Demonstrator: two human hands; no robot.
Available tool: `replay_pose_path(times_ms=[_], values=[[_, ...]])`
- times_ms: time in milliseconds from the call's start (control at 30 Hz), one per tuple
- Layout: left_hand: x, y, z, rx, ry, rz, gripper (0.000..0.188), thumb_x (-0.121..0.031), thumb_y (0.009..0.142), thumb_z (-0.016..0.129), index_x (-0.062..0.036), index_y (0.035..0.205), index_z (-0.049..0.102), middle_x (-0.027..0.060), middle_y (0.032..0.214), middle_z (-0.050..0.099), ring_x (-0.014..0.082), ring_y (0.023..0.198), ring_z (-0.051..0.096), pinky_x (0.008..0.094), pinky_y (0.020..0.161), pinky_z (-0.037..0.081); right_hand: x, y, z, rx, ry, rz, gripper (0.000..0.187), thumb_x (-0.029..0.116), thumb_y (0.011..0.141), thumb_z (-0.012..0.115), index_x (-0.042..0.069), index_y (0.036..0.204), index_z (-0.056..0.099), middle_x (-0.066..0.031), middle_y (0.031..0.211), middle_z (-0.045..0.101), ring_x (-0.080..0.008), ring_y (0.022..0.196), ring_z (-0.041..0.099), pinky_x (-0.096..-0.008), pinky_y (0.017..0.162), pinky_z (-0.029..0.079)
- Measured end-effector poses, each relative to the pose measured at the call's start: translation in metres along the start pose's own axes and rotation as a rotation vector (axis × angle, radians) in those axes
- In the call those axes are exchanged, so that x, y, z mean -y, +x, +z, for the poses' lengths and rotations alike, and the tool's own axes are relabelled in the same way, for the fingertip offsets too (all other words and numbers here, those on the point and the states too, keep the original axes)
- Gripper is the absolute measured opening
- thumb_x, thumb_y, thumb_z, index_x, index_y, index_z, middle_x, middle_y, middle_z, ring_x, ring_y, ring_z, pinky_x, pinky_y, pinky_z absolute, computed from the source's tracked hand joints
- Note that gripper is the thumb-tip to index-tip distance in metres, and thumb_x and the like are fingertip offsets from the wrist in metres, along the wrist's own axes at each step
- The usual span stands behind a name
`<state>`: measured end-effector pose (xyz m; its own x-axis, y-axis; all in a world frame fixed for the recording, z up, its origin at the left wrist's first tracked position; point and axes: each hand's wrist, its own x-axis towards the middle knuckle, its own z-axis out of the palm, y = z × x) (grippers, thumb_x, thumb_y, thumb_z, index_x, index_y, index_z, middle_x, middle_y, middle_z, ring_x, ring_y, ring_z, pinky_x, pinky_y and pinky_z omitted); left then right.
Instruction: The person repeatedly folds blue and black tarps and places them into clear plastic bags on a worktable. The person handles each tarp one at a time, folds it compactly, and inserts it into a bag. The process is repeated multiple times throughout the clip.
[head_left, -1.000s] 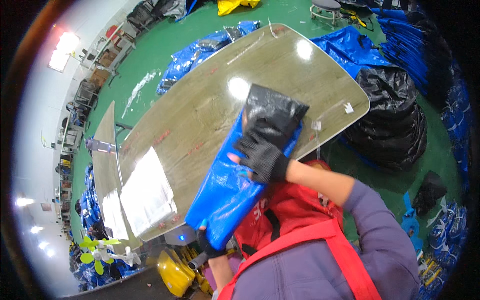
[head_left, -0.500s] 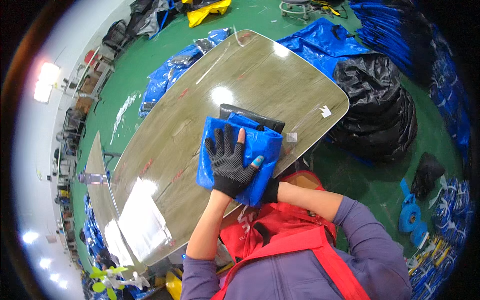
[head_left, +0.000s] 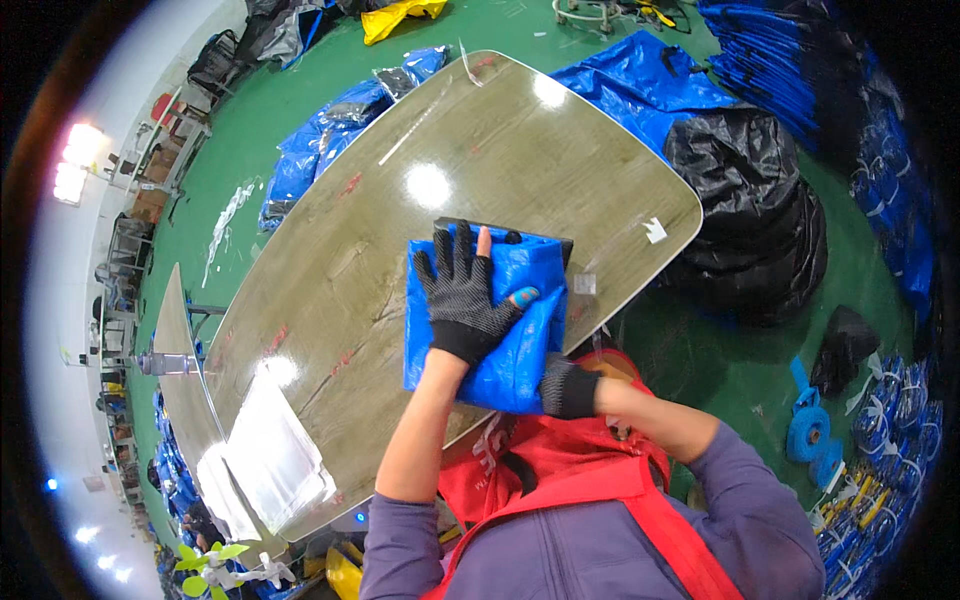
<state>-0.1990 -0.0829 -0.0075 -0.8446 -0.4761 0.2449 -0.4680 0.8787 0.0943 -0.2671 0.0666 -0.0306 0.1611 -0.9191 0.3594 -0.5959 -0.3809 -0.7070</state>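
A folded blue tarpaulin (head_left: 520, 335) lies at the near edge of the wood-patterned table (head_left: 330, 260), its lower right corner overhanging. Under its far side shows the edge of a flat dark grey piece (head_left: 568, 250). My left hand (head_left: 465, 295) presses flat on top, fingers stretched out and thumb apart. It wears a black knit glove with the index fingertip bare and blue wrapping at the thumb. My right hand (head_left: 572, 388), gloved likewise, clasps the bundle's lower right corner; its fingers go out of sight beneath.
A small clear sticker (head_left: 584, 284) and a white paper scrap (head_left: 654, 231) lie on the table to the right. Large black sacks (head_left: 745, 220) stand beyond the right edge. Blue tape rolls (head_left: 808, 435) sit on the green floor. Blue packages (head_left: 330, 125) lie past the far left edge.
The blue tarpaulin has turned straighter and lies flatter, covering more of the dark grey piece. My right hand has come further out from under it. My left hand stays on top.
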Motion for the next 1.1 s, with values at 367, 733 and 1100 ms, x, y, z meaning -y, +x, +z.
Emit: replay_pose_path(times_ms=[367, 733, 1100], values=[[0.055, 0.032, -0.026, 0.404, -0.152, 0.108, 0.066, -0.043, 0.086, 0.053, -0.0161, 0.144, 0.038, 0.0153, 0.149, 0.035, 0.0384, 0.142, 0.021, 0.0586, 0.113, 0.011, -0.062, 0.056, -0.063, -0.101, -0.668, 0.179, 0.072, 0.051, 0.089, 0.042, 0.006, 0.144, 0.037, -0.0199, 0.142, 0.044, -0.0387, 0.129, 0.042, -0.0532, 0.108, 0.027], [0.049, -0.067, 0.023, 0.148, -1.189, -0.012, 0.063, -0.055, 0.096, 0.035, -0.0081, 0.136, 0.050, 0.0165, 0.140, 0.045, 0.0319, 0.135, 0.034, 0.0446, 0.113, 0.024, -0.044, -0.037, -0.114, 0.167, -0.411, -0.270, 0.038, 0.022, 0.082, 0.061, 0.032, 0.118, 0.061, -0.0094, 0.123, 0.061, -0.0323, 0.117, 0.055, -0.0589, 0.104, 0.030], [0.099, -0.204, -0.028, 0.175, -0.339, -0.651, 0.038, -0.040, 0.088, 0.059, -0.0055, 0.102, 0.065, 0.0226, 0.090, 0.066, 0.0379, 0.078, 0.066, 0.0442, 0.070, 0.051, -0.070, 0.016, -0.055, -0.088, 1.080, 0.824, 0.068, 0.020, 0.083, 0.070, 0.003, 0.140, 0.038, -0.0165, 0.129, 0.054, -0.0291, 0.109, 0.058, -0.0422, 0.092, 0.050]])
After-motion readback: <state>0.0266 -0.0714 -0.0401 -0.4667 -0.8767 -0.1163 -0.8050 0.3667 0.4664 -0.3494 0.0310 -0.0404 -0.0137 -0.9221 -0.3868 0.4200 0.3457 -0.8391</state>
